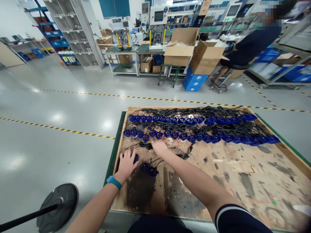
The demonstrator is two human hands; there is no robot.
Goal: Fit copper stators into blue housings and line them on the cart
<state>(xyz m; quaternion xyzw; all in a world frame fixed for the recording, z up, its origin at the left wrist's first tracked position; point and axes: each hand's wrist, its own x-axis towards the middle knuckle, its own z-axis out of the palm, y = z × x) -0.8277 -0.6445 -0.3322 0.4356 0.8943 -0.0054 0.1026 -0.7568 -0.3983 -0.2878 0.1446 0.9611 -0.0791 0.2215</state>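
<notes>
My left hand (126,164) is at the left end of a shallow wooden tray (194,174), fingers spread. A dark blue round connector (136,157) shows between its index finger and thumb, partly hidden. To the right, my right hand (159,148) has its fingers closed at the end of a bundled black cable (145,146); the fingertips are partly hidden. Two blue connectors with coloured insides, one (145,167) beside the other (153,171), lie below my hands. Their thin black leads run toward another cable bundle (183,156) under my right forearm.
Two rows of blue connectors (175,135) with black cables (170,125) fill the tray's far side. A round black stand base (58,207) is at lower left. Beyond the floor tape, cardboard boxes (178,55) stand near a seated person (255,43).
</notes>
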